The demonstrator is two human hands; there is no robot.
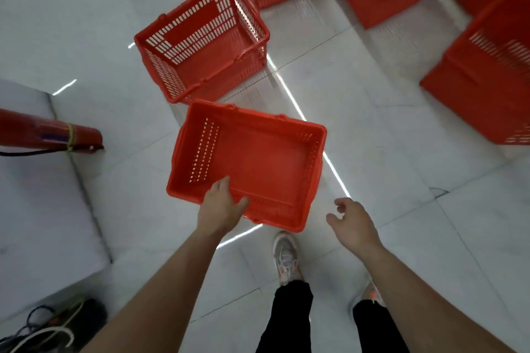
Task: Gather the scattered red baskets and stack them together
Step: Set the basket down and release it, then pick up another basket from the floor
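Red plastic, by the look of it: the held basket (258, 157) seems light enough for one hand, with stiff moulded walls and a smooth rim that could slip.
Where to grip: probably the thick rim or the folded-down handles, since the slotted walls look likelier to flex.
Held basket's look: rectangular, with a solid floor and slots in the end walls, and empty.
Held basket's place: tilted in front of the person, apparently off the floor, its far edge over the near rim of the floor basket (206, 40).
Left hand (220, 203): clamped over the near rim close to the left corner, carrying the basket alone.
Right hand (351, 221): empty, fingers loosely curled, just beside the near right corner without touching it.
Floor basket: upright and empty, mouth open, a likely place to nest the held one.
Other baskets (487, 89): several more stand well apart at the top and right edges.
Surroundings: glossy white tiled floor (372, 137), a grey sneaker (286, 258) below, and a red cylinder (48, 135) lying at left.
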